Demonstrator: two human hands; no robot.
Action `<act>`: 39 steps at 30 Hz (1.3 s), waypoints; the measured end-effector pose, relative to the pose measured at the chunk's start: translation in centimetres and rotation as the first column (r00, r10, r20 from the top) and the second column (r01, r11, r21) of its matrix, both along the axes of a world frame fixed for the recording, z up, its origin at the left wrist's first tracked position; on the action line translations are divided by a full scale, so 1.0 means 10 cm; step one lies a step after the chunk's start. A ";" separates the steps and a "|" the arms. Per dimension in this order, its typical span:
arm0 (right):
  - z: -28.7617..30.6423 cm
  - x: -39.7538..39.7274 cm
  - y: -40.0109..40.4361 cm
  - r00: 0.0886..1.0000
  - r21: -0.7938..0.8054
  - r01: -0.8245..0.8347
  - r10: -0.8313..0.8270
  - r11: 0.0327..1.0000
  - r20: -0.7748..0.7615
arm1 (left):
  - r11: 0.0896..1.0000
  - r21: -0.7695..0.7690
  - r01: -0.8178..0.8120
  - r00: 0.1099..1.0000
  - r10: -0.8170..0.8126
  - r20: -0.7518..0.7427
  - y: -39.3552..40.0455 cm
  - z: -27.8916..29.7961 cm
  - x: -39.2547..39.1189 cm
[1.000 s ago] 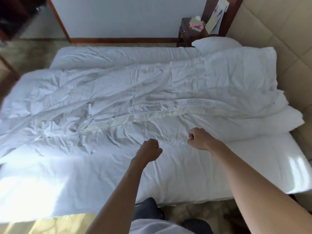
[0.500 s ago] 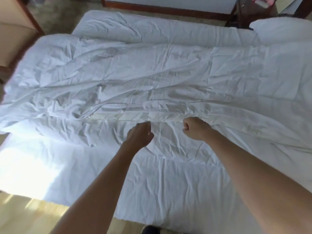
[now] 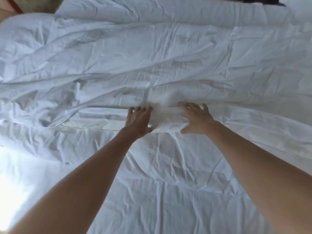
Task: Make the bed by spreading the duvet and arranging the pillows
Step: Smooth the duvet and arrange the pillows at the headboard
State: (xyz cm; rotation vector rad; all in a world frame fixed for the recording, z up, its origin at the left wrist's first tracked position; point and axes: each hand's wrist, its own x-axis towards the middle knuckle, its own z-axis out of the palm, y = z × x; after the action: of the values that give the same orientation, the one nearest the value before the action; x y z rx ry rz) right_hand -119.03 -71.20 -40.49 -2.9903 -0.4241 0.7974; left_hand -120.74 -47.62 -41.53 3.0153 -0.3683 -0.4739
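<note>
A crumpled white duvet [image 3: 152, 56] lies across the far half of the bed, and its folded near edge runs across the middle of the view. My left hand [image 3: 138, 119] rests on that edge with its fingers laid over the fold. Beside it, my right hand [image 3: 195, 119] lies on the same edge, fingers spread on top and thumb at the near side. The cloth bunches up between the two hands. A white pillow [image 3: 298, 7] shows only as a corner at the top right.
The wrinkled white bed sheet [image 3: 168, 191] covers the near half of the mattress. Bright sunlight falls on the sheet's left side. A strip of floor and wooden trim [image 3: 16, 7] shows at the top left.
Both hands have opened from fists and reached forward onto the duvet's folded edge. The view has moved closer over the bed.
</note>
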 end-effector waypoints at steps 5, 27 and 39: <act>-0.24 -0.35 -0.07 0.992 0.074 -0.056 0.048 0.996 0.114 | 0.976 -0.048 0.212 0.975 -0.208 0.072 0.13 -0.24 -0.38; -0.65 0.06 -0.18 0.993 0.026 0.078 -0.080 0.997 0.088 | 0.996 -0.091 -0.020 0.993 0.030 0.116 0.12 -0.85 0.17; -0.16 -0.96 -0.24 0.956 0.104 0.123 -0.090 0.987 -0.278 | 0.991 -0.132 0.034 0.999 -0.035 0.000 0.16 -0.39 -1.29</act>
State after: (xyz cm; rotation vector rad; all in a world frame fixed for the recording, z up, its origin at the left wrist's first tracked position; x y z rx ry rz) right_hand -128.59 -73.61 -42.11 -2.7118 -0.2853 1.1086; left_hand -133.67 -46.05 -45.47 2.8849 -0.4342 -0.4364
